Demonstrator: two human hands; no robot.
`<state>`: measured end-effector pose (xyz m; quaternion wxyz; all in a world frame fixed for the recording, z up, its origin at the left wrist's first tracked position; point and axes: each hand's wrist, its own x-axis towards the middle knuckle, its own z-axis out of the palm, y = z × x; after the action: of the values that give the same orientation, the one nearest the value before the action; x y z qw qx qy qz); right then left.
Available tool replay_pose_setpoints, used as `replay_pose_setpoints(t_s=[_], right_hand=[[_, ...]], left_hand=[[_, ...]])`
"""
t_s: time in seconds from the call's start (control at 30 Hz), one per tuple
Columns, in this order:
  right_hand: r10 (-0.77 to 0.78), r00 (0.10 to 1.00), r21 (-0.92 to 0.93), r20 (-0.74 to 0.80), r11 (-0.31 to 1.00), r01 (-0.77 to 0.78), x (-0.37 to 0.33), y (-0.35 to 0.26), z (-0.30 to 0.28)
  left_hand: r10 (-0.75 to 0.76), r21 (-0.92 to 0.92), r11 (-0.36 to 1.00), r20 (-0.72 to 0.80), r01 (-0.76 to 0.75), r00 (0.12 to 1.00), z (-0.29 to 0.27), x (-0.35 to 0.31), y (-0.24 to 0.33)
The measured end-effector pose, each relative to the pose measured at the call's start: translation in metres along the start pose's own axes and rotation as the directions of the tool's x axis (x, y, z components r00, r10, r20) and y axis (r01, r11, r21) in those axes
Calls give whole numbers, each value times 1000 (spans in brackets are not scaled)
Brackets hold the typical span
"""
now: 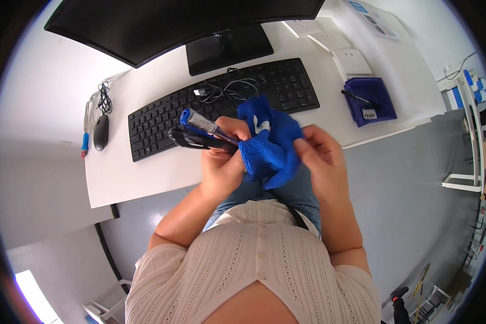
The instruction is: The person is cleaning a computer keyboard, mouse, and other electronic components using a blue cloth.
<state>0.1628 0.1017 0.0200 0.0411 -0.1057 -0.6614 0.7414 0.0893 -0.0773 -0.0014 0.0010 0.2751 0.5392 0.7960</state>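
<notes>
White desk [119, 175] fills the space in front of you, with a dark monitor [162, 29] at its far side and a black keyboard [167, 121] nearer. Your left hand [221, 167] is closed around a bundle of pens [200, 123], blue and black, their upper ends slanting out to the left. The blue cloth [279, 141] hangs in front of you, off the desk's near edge, touching the left hand on one side. Your right hand [325, 156] pinches its right edge narrowly between thumb and fingers. A coiled black cable [229, 90] lies on the keyboard; a black mouse [101, 133] sits to the left. At the right, a dark blue tray [387, 97] holds a black pen [359, 99].
</notes>
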Motion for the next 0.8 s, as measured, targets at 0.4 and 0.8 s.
replay_pose_setpoints(t_s=[0.4,0.8], right_hand=[[147,798,539,-584,805,246,-29,-1,-57],[-646,763,-309,-22,730,609,-19,42,9]], left_hand=[[-673,-236,642,282,729,684,0,18,20],[-626,-246,550,512,798,589,14,1,26]])
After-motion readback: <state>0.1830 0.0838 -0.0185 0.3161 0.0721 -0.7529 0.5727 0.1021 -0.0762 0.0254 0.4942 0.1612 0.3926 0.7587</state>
